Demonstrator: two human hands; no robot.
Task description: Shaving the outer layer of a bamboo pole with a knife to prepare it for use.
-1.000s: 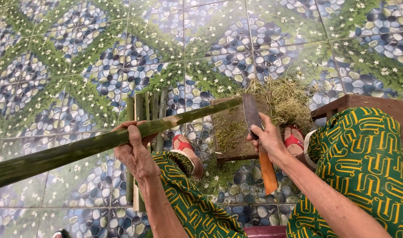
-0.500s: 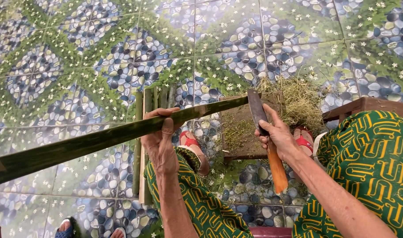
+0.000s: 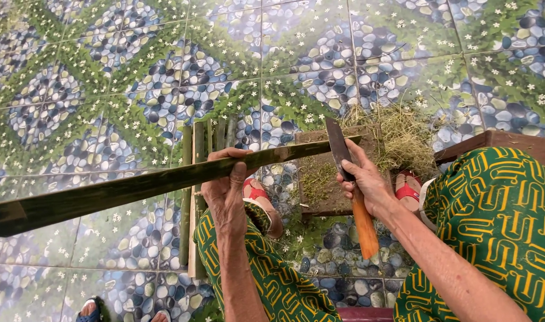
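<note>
The floor (image 3: 135, 71) is laid with large square tiles printed with a pattern of blue, grey and white pebbles framed by diagonal bands of green leaves and small white flowers. Even daylight falls across it, with no hard shadows. A low, worn wooden block (image 3: 320, 200) sits on the tiles with a heap of pale green shavings (image 3: 397, 134) on and behind it, several split green strips (image 3: 192, 197) lie side by side on the floor to its left, and the corner of a brown wooden seat (image 3: 523, 146) shows at the right edge.
</note>
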